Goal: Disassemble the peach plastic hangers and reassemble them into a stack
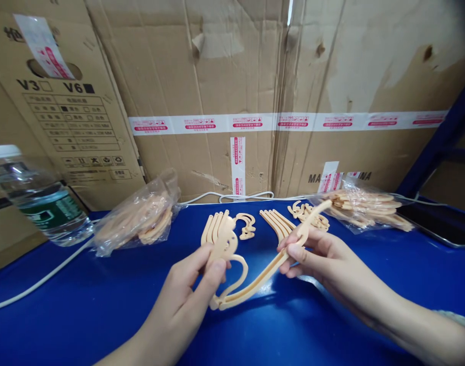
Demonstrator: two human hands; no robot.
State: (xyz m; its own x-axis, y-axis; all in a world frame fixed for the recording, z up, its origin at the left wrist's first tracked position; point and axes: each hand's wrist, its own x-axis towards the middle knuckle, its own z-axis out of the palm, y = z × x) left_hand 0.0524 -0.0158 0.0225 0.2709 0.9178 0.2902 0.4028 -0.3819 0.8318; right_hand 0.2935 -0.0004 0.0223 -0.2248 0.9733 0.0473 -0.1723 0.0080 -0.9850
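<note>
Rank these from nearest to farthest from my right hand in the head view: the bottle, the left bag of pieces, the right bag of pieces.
From the right hand:
1. Right bag: beyond the hand, to its right.
2. Left bag: well over to the left.
3. Bottle: far left, past that bag.

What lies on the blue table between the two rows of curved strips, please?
In the head view, a small cluster of hooks lies there on the blue table.

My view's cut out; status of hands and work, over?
Left hand pinching rounded piece. Right hand pinching curved bar. Bottle far left, seemingly clear.
</note>
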